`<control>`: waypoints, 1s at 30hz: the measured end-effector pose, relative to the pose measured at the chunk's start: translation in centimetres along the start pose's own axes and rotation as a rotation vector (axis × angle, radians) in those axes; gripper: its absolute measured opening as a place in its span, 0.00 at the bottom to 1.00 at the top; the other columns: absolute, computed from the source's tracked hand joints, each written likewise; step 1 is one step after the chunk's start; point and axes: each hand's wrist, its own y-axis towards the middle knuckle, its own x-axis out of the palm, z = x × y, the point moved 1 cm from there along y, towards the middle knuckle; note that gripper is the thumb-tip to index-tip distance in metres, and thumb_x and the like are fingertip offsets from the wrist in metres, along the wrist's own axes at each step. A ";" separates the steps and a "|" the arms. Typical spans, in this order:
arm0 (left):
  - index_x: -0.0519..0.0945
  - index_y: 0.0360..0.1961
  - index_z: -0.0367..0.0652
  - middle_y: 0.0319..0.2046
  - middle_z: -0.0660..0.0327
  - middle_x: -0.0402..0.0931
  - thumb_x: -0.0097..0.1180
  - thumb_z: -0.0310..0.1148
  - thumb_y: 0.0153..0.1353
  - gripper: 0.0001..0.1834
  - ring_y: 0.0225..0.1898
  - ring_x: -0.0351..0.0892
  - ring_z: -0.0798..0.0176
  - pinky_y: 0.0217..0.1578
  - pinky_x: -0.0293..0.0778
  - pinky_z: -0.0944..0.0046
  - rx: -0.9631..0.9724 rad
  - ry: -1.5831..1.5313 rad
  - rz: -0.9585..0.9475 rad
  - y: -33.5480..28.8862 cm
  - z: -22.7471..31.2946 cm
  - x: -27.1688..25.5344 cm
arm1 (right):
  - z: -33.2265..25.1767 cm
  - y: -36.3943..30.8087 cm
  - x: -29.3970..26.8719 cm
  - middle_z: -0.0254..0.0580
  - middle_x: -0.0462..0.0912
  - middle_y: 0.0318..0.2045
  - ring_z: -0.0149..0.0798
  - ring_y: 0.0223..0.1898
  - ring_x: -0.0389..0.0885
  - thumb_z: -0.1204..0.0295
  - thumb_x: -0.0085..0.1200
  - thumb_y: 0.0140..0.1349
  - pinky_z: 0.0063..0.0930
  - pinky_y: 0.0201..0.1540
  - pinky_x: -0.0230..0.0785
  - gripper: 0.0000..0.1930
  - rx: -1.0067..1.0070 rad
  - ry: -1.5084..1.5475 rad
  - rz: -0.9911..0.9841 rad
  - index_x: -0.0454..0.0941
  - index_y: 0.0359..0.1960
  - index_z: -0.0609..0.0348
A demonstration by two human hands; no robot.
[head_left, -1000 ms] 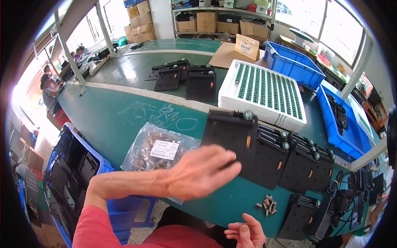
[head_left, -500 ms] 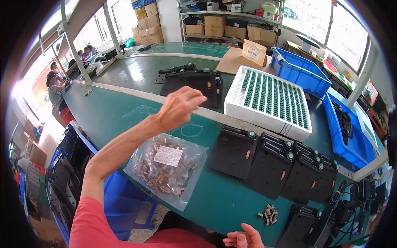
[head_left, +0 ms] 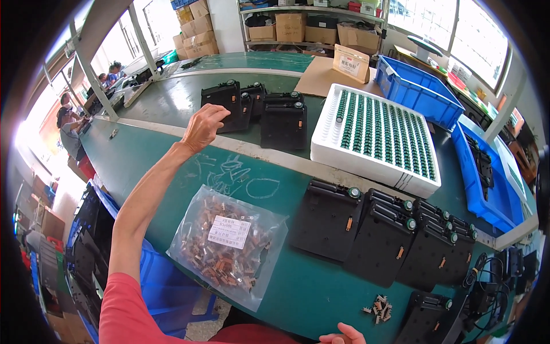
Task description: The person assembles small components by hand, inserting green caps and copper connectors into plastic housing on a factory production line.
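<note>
My left hand reaches across the bench, its fingers closed on the lower left edge of a black panel. This panel carries a small orange part and overlaps other panels behind it. To its right lies another black panel with a rod along its top and an orange part. Below my left forearm rests a clear bag of small orange-and-metal parts with a white label. At the lower edge my right hand is partly cut off, its fingers apart and apparently empty. Nearby is a small heap of loose parts.
A white foam tray holds rows of green-rimmed round pieces. Several black panels overlap along the right. Blue crates stand behind and beside the tray. Black cables lie at the right. A blue bin sits left of the bench.
My left hand has moved left and slightly away, and a black panel has shifted left with it, uncovering others behind. My right hand has dropped lower in the picture. The view has shifted slightly.
</note>
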 end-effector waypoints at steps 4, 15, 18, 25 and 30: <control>0.81 0.43 0.38 0.43 0.54 0.79 0.62 0.16 0.44 0.21 0.45 0.77 0.52 0.47 0.77 0.57 -0.019 -0.027 -0.013 -0.6 -1.3 1.8 | 0.0 0.1 0.0 0.46 0.84 0.34 0.34 0.30 0.82 0.72 0.52 0.67 0.25 0.35 0.76 0.14 0.012 -0.037 0.018 0.75 0.52 0.66; 0.81 0.43 0.37 0.44 0.54 0.79 0.61 0.14 0.42 0.23 0.47 0.77 0.52 0.49 0.77 0.58 -0.015 -0.126 -0.042 -1.5 -1.8 4.4 | 0.1 0.3 0.7 0.47 0.84 0.34 0.32 0.27 0.81 0.73 0.52 0.67 0.23 0.32 0.75 0.13 0.069 -0.067 0.100 0.76 0.50 0.66; 0.81 0.43 0.38 0.44 0.55 0.79 0.61 0.14 0.42 0.22 0.47 0.77 0.52 0.49 0.76 0.59 -0.044 -0.152 -0.035 -1.9 -2.2 4.5 | 0.2 0.2 0.8 0.47 0.84 0.33 0.32 0.26 0.81 0.74 0.52 0.67 0.22 0.32 0.74 0.13 0.081 -0.053 0.115 0.76 0.50 0.67; 0.81 0.43 0.40 0.47 0.57 0.78 0.61 0.16 0.43 0.22 0.48 0.76 0.53 0.51 0.75 0.59 -0.075 -0.192 -0.073 -2.4 -2.4 4.6 | 0.0 -0.1 0.8 0.48 0.84 0.34 0.32 0.26 0.81 0.77 0.51 0.67 0.20 0.31 0.74 0.11 0.094 -0.048 0.120 0.77 0.49 0.68; 0.80 0.43 0.39 0.49 0.55 0.76 0.59 0.15 0.42 0.23 0.52 0.75 0.50 0.54 0.72 0.57 -0.081 -0.231 -0.064 -2.9 -2.8 4.6 | 0.9 0.3 0.1 0.48 0.83 0.34 0.33 0.27 0.82 0.77 0.51 0.67 0.22 0.33 0.75 0.11 0.084 -0.073 0.102 0.77 0.49 0.68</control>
